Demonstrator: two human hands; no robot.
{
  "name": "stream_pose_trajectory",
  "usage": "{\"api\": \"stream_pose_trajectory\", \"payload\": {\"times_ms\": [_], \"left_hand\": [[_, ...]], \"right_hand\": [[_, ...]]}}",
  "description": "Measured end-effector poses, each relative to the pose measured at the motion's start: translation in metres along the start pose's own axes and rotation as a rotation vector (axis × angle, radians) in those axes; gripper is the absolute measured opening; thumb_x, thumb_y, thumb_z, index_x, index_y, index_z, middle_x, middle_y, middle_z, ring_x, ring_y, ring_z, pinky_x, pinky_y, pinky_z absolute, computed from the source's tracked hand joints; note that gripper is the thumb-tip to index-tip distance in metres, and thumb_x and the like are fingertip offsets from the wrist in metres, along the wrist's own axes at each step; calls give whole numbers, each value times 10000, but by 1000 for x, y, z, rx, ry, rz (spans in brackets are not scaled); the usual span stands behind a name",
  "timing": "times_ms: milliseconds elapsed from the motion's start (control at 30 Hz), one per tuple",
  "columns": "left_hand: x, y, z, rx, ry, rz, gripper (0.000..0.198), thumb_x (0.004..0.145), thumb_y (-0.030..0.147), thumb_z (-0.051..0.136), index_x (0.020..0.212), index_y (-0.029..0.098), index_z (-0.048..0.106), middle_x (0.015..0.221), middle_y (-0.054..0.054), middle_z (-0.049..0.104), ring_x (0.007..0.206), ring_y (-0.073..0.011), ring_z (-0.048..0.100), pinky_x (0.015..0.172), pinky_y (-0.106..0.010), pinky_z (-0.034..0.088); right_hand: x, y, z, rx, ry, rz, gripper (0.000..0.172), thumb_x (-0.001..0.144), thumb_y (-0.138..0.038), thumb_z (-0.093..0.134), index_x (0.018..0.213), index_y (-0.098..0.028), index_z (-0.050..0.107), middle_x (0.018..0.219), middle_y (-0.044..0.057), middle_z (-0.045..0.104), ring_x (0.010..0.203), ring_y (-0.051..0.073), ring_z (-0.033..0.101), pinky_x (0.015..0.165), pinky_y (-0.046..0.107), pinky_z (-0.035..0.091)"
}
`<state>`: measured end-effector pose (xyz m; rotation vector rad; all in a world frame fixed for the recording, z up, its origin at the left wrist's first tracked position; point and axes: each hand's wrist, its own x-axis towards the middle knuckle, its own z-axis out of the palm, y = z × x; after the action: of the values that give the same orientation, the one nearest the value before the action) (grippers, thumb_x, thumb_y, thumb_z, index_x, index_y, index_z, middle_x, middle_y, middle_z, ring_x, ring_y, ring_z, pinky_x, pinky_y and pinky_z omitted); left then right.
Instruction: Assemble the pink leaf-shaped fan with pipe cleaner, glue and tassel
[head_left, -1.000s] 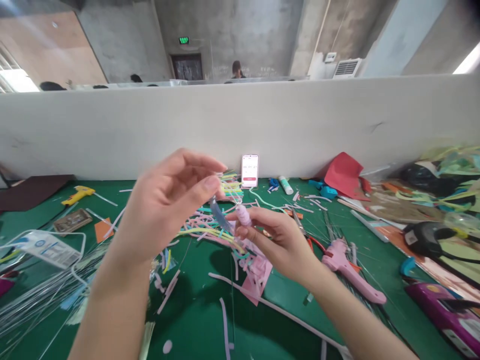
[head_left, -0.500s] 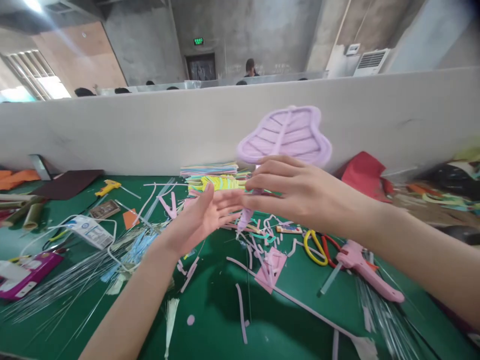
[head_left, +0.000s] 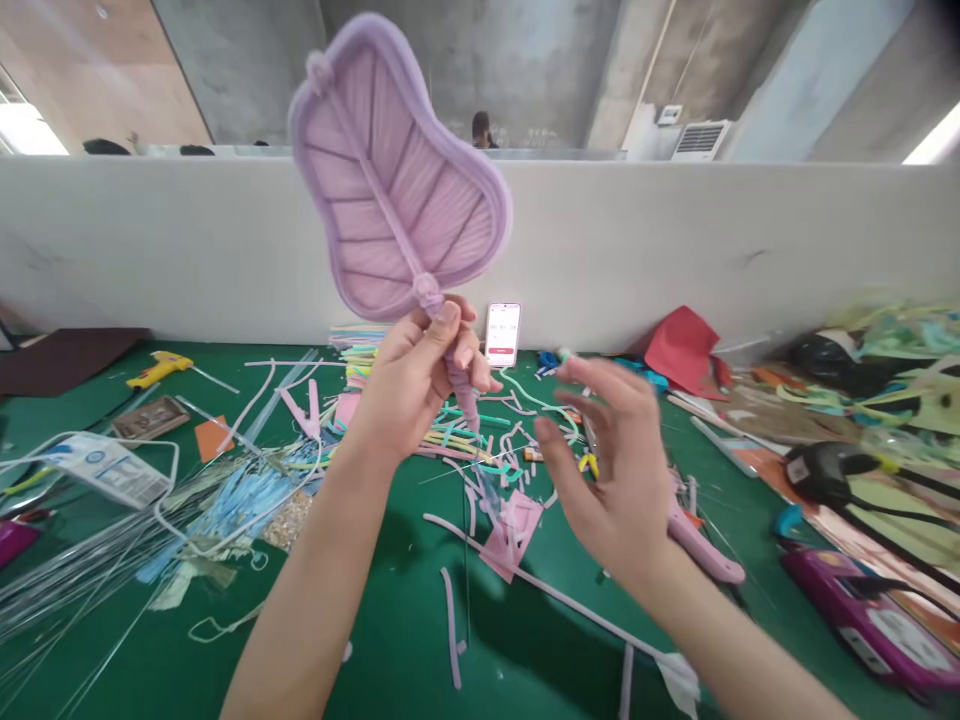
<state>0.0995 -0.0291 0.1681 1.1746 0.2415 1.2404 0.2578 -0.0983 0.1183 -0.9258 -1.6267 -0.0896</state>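
The left fingers [head_left: 439, 335] grasp the wound stem of a lilac leaf-shaped piece [head_left: 390, 200], its blade rising above them before the pale partition [head_left: 187, 250]; the right fingers [head_left: 611, 382] are released, loosely bent, apart to its right. Beyond the fingers stands a lit phone [head_left: 503, 340], loose strips and a pink card [head_left: 517, 545] clutter the space below, and a pink glue gun [head_left: 705, 540] lies partly behind the right hand. The partition bounds the surface [head_left: 390, 640] beyond the fingers; nearer, broad green stretches show.

Lilac fan [head_left: 397, 190] left, free air right
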Motion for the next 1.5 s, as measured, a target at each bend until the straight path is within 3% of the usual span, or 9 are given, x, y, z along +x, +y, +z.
{"api": "stream_pose_trajectory", "payload": {"times_ms": [67,133,233,433,733,967,1100,1300,1500], "left_hand": [[-1,2,2,31,0,39,107,905,263,575,887,164,612,569,65,479,486,-69,559,551,-212,557],[-2,2,6,65,-2,63,112,903,271,577,912,168,621,578,65,481,482,-61,539,536,-206,548],[-2,1,14,138,7,63,129,884,292,601,938,179,630,570,67,483,457,-55,512,486,-186,515],[4,-1,29,222,70,95,140,869,288,605,969,194,637,558,68,514,384,-52,482,378,-168,443],[9,-13,47,248,285,108,186,865,340,615,963,200,688,588,55,524,302,-2,295,270,-176,189],[11,-13,48,-56,248,60,120,880,265,591,874,183,678,544,42,502,340,-15,277,285,-153,229],[14,-14,49,-118,250,29,128,907,219,561,915,180,682,545,45,487,358,-17,319,296,-135,269],[13,-20,53,-64,256,12,143,884,233,603,998,201,683,582,44,497,385,-26,381,304,-131,306],[12,-22,54,-37,274,11,188,879,213,607,1054,201,675,598,39,483,399,-28,382,315,-122,319]], "right_hand": [[-20,-6,3,197,-156,303,364,897,-223,574,1248,-269,490,1139,82,623,1047,208,628,853,402,563],[-31,-10,9,266,-273,473,354,859,-306,637,1188,-254,517,1086,66,667,1020,213,642,877,413,540],[-36,-14,19,310,-283,588,352,813,-335,686,1121,-243,544,1016,46,699,982,209,653,900,404,507],[-31,-15,22,434,-218,679,136,842,-327,645,933,-227,634,832,12,685,793,150,642,762,300,501],[-32,-14,15,531,-52,654,42,846,-260,646,879,-236,656,764,-15,622,696,111,552,640,237,457],[-37,-12,15,425,-57,565,151,807,-259,674,947,-216,636,789,8,615,722,143,562,651,283,475],[-37,-14,16,228,3,431,114,789,-222,687,856,-222,594,787,0,610,714,139,553,636,280,466],[-32,-17,19,14,49,245,110,777,-180,692,809,-215,592,748,6,630,710,157,589,641,304,481],[-30,-17,17,-26,86,221,112,806,-125,624,765,-216,572,725,10,633,703,158,593,638,313,478]]}}
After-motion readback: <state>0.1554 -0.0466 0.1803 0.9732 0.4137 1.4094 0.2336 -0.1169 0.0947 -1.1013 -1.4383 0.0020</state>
